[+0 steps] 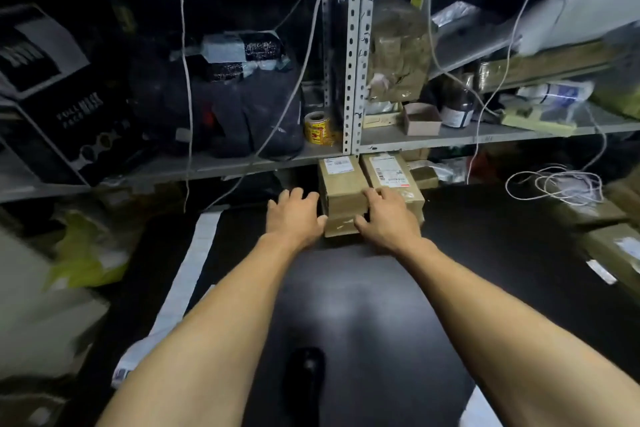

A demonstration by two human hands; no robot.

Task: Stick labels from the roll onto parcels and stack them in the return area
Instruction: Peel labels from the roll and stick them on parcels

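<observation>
Brown cardboard parcels stand at the back of the black table (363,288), under the lower shelf. On the left, a labelled parcel (341,184) lies on a lower parcel (341,228). A second labelled parcel (389,172) sits against them on the right. My left hand (294,217) is just left of the stack with its fingers spread, and only the thumb tip touches the lower parcel. My right hand (389,220) lies over the stack, fingers on top and thumb on the front face. A long white label strip (194,263) runs along the table's left side.
A yellow-and-red sticker roll (316,126) stands on the shelf (450,139) by the perforated metal post (355,55). White cords hang down across the shelves. Dark bags, black boxes and jars fill the shelves. More parcels (613,250) lie at the right edge and a yellow-green bag (83,253) at the left.
</observation>
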